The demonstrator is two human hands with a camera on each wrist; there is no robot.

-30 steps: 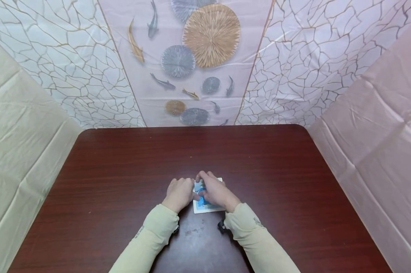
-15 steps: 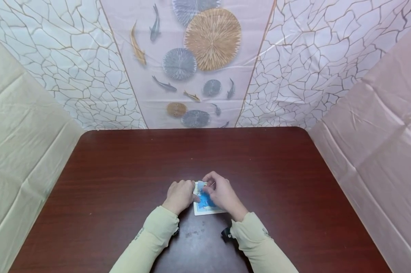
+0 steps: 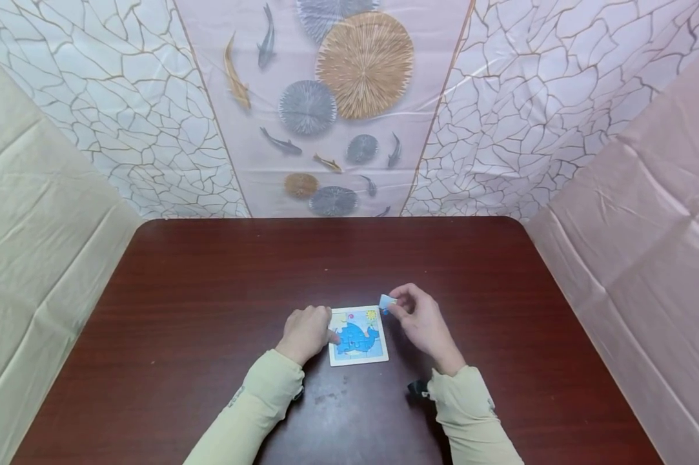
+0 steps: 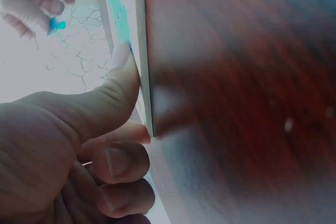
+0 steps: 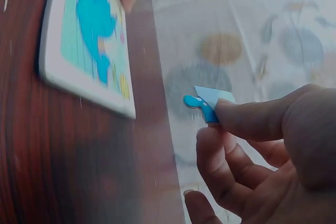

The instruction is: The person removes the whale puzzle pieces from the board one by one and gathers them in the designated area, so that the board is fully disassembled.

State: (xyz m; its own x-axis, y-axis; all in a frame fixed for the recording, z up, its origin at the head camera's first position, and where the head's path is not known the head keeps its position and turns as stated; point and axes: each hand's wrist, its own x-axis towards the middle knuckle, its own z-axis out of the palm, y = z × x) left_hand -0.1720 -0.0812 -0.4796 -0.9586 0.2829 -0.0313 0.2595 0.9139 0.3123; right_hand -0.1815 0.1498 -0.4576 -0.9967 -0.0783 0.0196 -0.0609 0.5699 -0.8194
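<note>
A square puzzle board (image 3: 358, 362) with a white border and a blue whale picture lies flat on the table. My left hand (image 3: 306, 332) holds its left edge, thumb on the board's face and the other fingers curled beside the edge in the left wrist view. Off the board's upper right corner, my right hand (image 3: 423, 321) pinches a light-blue puzzle piece (image 3: 386, 302) between thumb and fingers, raised above the table. The right wrist view shows this piece (image 5: 210, 102) with a darker blue part and a rounded knob.
The dark red-brown wooden table (image 3: 210, 271) extends around the board. Behind it hangs a patterned cloth (image 3: 361, 155) with fish and round shapes, and plain pale cloths (image 3: 634, 226) stand at both sides. A black strap-like device (image 3: 418, 388) is at the right wrist.
My right hand has moved off the board to the right, carrying the piece, so more of the whale picture shows. My left hand has stayed at the left edge.
</note>
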